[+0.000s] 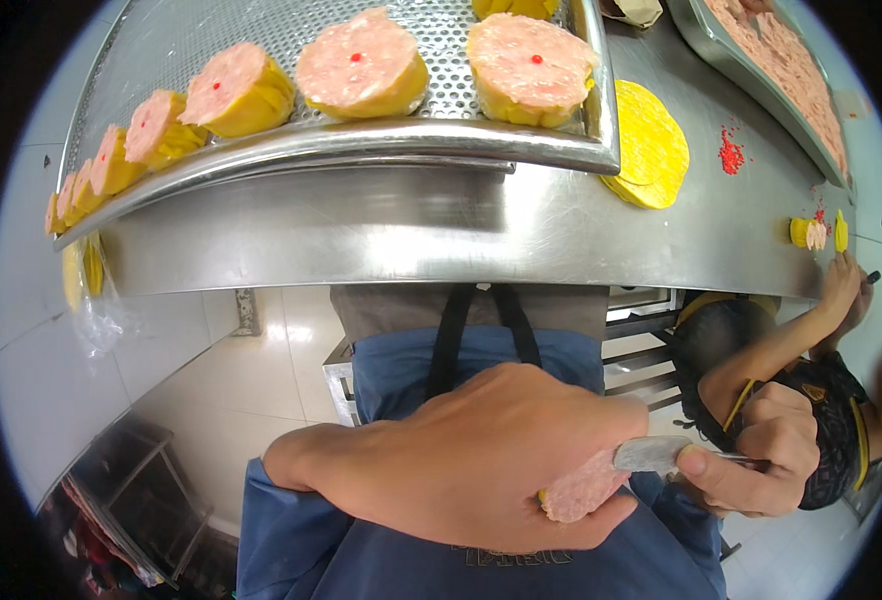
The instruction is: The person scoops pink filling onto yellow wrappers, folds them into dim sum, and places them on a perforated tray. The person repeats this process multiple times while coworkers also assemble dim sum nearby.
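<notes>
In front of my body, my left hand (451, 460) is closed around a siu mai dumpling (586, 488). Pink minced filling shows between the thumb and fingers, with a small bit of yellow wrapper at one side. My right hand (766, 450) grips a flat metal spatula (651, 453). Its blade rests against the upper edge of the filling. Much of the wrapper is hidden by my left hand.
A perforated metal tray (361, 135) bears several dumplings (361, 65) with red dots. Beside it on the steel table (361, 240) lie yellow round wrappers (651, 145), red grains (730, 152) and a pan of pink filling (796, 75). Another person (771, 350) works at right.
</notes>
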A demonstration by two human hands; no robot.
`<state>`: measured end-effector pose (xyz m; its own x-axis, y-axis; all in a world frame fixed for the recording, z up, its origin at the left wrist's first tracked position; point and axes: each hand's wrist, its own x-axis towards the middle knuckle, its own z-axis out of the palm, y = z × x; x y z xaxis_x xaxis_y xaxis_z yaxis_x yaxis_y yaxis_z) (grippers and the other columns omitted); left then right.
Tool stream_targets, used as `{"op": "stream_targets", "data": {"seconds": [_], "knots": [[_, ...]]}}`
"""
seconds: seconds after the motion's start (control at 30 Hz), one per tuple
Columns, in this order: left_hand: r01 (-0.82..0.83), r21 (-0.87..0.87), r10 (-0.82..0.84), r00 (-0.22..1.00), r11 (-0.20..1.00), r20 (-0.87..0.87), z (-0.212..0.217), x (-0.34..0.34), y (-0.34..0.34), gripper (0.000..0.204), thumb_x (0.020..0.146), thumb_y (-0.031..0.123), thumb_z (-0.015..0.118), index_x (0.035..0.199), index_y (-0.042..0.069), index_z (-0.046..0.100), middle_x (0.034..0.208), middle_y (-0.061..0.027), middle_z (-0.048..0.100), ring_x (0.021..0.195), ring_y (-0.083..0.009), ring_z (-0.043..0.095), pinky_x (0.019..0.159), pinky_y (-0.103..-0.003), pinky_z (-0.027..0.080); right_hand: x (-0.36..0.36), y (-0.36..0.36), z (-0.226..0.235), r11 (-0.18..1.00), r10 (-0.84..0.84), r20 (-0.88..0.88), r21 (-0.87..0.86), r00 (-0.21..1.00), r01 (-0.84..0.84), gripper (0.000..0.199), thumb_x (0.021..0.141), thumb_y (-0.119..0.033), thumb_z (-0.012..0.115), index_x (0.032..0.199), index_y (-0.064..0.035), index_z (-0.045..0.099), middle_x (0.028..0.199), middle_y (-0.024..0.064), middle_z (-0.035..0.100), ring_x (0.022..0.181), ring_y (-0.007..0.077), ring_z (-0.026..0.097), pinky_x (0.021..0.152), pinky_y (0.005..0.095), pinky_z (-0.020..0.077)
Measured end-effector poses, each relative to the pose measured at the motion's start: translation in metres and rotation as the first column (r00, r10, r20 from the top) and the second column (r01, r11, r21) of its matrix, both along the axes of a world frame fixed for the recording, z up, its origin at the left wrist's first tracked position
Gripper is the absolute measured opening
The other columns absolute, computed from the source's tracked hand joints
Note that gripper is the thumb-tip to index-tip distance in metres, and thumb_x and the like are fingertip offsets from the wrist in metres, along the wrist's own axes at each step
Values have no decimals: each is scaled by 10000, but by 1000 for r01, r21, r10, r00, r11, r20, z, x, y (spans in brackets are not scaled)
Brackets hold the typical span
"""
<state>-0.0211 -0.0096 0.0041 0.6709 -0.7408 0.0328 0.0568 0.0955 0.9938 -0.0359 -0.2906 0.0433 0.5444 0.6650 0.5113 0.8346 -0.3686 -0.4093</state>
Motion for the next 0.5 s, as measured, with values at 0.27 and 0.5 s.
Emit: {"op": "stream_targets", "data": {"seconds": [0.27, 0.5], "knots": [[65, -62, -67, 997, 996, -35, -3, 2, -11, 331, 882, 178, 824, 897, 25, 531, 701, -159, 635, 687, -435, 666, 572, -474, 489, 4, -2, 0, 991, 135, -74, 25, 988, -134, 310, 659, -177, 935, 958, -149, 859, 765, -18, 363, 500, 92, 333, 496, 295, 177], [39, 52, -39, 999, 998, -1, 0, 3, 4, 308, 872, 226, 891, 930, 103, 615, 733, -85, 651, 665, -349, 673, 584, -399, 513, -2, -5, 0, 1000, -10, -59, -13, 998, 9, 278, 695, -155, 917, 968, -167, 864, 764, -29, 367, 493, 78, 326, 501, 288, 186]]}}
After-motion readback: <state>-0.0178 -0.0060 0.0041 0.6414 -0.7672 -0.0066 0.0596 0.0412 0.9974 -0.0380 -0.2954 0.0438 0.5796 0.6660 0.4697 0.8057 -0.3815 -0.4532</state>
